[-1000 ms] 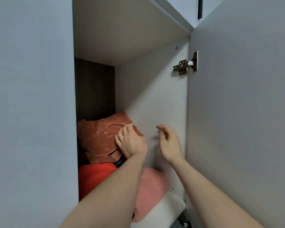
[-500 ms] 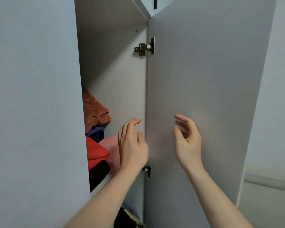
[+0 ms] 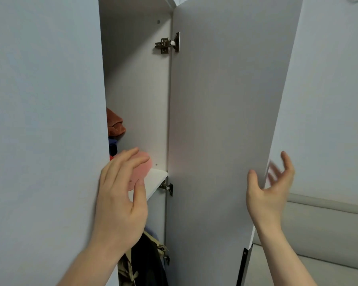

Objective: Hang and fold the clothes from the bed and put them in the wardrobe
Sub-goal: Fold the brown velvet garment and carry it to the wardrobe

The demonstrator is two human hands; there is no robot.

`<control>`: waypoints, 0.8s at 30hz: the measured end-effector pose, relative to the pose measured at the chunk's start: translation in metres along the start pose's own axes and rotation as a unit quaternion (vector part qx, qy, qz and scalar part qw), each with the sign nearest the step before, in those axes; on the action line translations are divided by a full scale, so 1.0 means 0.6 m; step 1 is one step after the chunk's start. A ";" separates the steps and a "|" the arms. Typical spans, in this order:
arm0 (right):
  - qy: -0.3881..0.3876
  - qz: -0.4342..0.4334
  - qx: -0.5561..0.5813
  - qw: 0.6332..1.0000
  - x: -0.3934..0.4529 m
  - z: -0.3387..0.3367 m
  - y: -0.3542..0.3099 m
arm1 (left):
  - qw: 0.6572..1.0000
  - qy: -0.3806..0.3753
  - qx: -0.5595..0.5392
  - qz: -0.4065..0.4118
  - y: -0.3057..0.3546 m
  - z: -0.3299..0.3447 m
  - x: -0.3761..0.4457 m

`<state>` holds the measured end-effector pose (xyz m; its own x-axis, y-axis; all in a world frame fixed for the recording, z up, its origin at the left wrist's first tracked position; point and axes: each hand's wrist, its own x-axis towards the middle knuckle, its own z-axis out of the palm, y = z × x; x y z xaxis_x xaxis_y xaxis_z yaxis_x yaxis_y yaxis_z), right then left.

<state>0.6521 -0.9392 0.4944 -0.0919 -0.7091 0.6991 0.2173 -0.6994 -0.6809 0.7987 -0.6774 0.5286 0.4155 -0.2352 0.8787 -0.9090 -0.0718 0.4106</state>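
Clothes (image 3: 114,124) sit folded on the shelf (image 3: 156,179) inside the wardrobe, far left of the open door (image 3: 221,120). Left hand (image 3: 120,195) hovers, fingers loose, holding nothing; right hand (image 3: 269,188) spreads open at the door's edge. Looks like closing time: next, catch that edge and swing it shut. No readable writing.

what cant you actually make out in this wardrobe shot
Head view only:
- Stack of folded clothes: mostly hidden behind the pale left wardrobe door; only rust, blue and pink edges show.
- Right hand: fingers motion-blurred, partly behind the open white right door's edge.
- Dark hanging garments: cut off by the bottom edge and left hand.
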 end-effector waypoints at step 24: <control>-0.253 0.012 0.052 0.966 -0.261 0.119 -0.108 | 0.998 0.048 0.021 0.044 0.042 -0.137 -0.062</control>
<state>0.7220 -0.7764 0.4449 0.3953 -0.5724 0.7184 0.3120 -0.6519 -0.6911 0.7629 -0.5907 0.5261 0.3337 -0.1485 0.9309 -0.9418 -0.0956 0.3223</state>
